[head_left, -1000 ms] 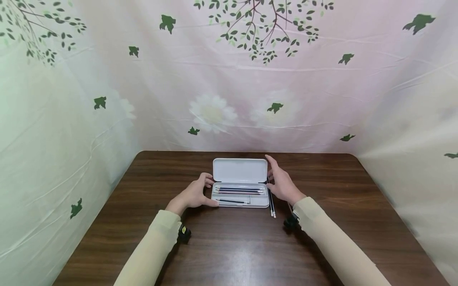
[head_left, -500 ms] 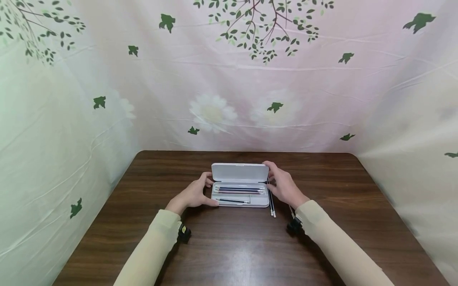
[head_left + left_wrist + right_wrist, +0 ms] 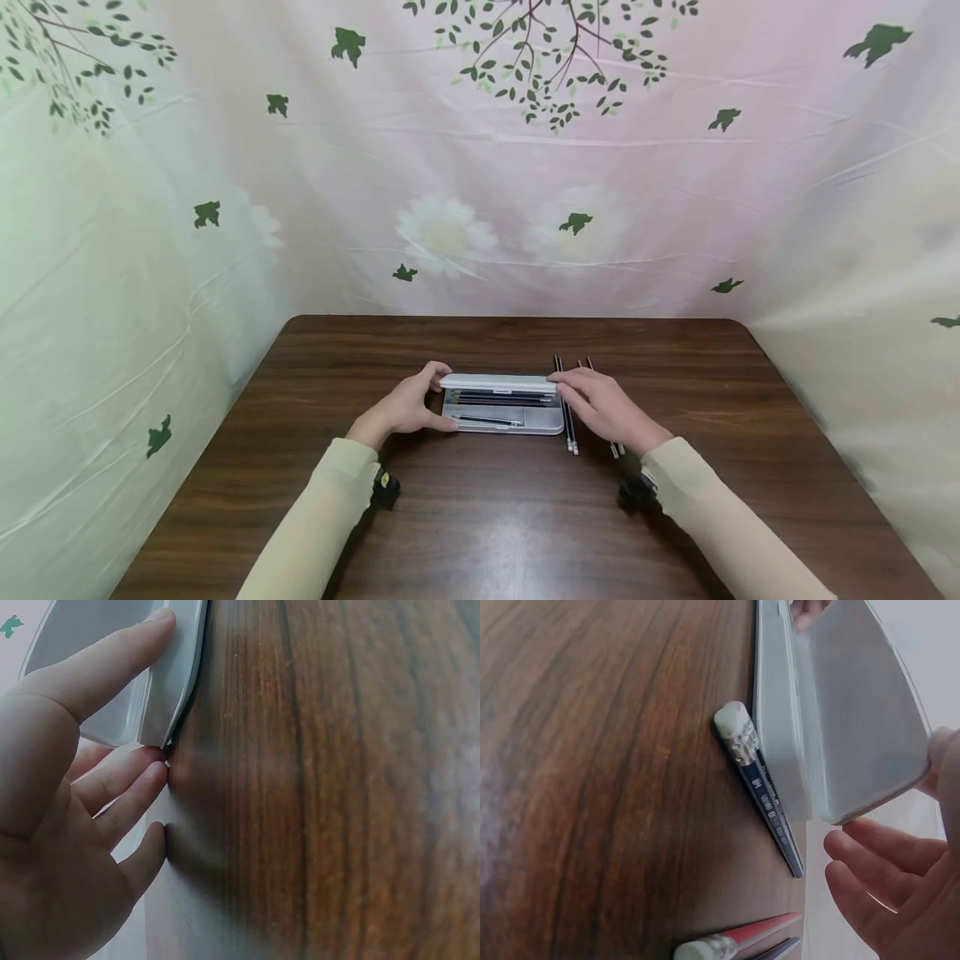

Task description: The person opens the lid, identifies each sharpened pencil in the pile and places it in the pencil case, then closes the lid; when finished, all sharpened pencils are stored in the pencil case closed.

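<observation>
A white pencil case (image 3: pixel 543 431) lies on the table with its hinged lid (image 3: pixel 495 382) tilted partway down over it. Several dark pencils (image 3: pixel 498 400) lie in the back compartment, partly hidden under the lid, and a shorter dark pencil (image 3: pixel 486 421) lies in the front one. My left hand (image 3: pixel 402 406) grips the case's left end, thumb at the front corner, other fingers at the side. With thumb and fingers, my right hand (image 3: pixel 607 408) holds the lid's right edge, seen inside-on as a pale lid (image 3: pixel 862 705) in the right wrist view.
Beside the case's right side lie dark pencils with white erasers (image 3: pixel 765 791). Farther right, partly under my right hand, are a red pencil (image 3: pixel 761 932) and a dark one (image 3: pixel 780 949). A floral cloth (image 3: pixel 480 208) hangs behind the brown table (image 3: pixel 480 517).
The lid has swung from upright down toward the case, with my right hand moving down and forward along with it. Pencils behind that hand have come into view. My left hand has stayed put.
</observation>
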The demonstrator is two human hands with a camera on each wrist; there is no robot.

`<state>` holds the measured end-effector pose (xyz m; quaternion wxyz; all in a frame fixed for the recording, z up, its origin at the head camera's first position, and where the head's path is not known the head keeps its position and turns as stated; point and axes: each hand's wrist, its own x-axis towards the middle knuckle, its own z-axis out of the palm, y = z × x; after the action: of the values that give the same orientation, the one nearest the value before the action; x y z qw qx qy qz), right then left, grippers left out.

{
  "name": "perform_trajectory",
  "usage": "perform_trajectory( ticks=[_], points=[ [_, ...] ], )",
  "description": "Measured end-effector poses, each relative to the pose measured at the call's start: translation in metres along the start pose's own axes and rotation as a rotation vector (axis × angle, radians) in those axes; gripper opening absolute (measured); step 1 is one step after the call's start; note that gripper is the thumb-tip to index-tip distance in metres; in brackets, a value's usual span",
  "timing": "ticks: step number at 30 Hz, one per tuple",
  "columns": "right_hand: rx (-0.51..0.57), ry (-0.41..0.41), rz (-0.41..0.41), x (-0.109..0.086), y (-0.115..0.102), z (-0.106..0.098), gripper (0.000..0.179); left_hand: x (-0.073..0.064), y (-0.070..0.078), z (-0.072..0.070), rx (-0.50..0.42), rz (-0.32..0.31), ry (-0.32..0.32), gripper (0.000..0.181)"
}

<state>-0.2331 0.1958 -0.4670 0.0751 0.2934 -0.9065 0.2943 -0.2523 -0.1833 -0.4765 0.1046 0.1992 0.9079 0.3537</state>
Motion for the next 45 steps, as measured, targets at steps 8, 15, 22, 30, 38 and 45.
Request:
perform_trajectory(
  ticks=[8, 15, 22, 30, 38, 45],
  points=[
    [-0.008, -0.076, -0.034, -0.006, -0.002, -0.001, 0.033, 0.000, 0.000, 0.000, 0.002, 0.012, -0.016, 0.085],
    [-0.049, -0.110, -0.058, -0.009, -0.003, 0.002, 0.032, 0.000, 0.001, 0.001, 0.024, 0.021, -0.013, 0.088],
    [-0.069, -0.111, -0.058, -0.009, -0.005, 0.003, 0.039, -0.004, 0.000, -0.001, 0.002, -0.001, -0.033, 0.092],
    [-0.110, -0.139, -0.009, -0.006, -0.006, 0.004, 0.051, -0.004, 0.003, -0.001, 0.012, -0.007, -0.031, 0.087],
    [-0.126, -0.155, -0.005, -0.003, -0.009, 0.003, 0.050, -0.006, 0.005, 0.000, -0.002, -0.014, -0.013, 0.085],
    [-0.104, -0.160, 0.011, -0.003, -0.012, 0.001, 0.051, -0.005, 0.005, 0.000, 0.000, -0.016, -0.016, 0.085]
  ],
)
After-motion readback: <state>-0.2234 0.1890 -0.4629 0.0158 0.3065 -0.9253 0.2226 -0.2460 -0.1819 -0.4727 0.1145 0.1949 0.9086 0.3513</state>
